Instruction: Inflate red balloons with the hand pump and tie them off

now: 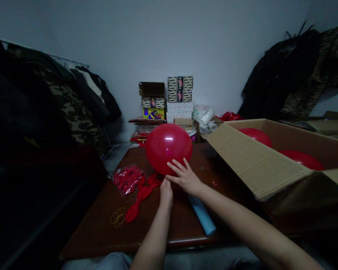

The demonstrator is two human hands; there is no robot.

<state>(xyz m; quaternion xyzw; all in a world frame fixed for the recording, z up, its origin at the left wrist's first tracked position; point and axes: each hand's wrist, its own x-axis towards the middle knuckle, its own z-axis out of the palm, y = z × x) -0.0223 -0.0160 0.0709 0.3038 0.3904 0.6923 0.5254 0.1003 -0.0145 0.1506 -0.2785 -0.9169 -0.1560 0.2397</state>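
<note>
An inflated red balloon [169,144] stands above the dark brown table in the middle of the head view. At its lower end my left hand [166,193] is closed in a pinch around the balloon's neck, which the fingers mostly hide. My right hand [187,180] has its fingers spread against the lower right side of the balloon, with one digit reaching my left fingertips. Beneath my right wrist lies a light blue cylinder [202,215]. Limp red balloons [141,198] lie left of my hands, beside a clear bag of red balloons [128,178] and several yellowish rubber bands [117,217].
To the right, an open cardboard box [259,165] holds inflated red balloons [301,159], its flap leaning toward the table [101,232]. Stacked patterned boxes [180,90] and a plastic bag [204,114] stand behind. Clothes [76,101] hang at the left.
</note>
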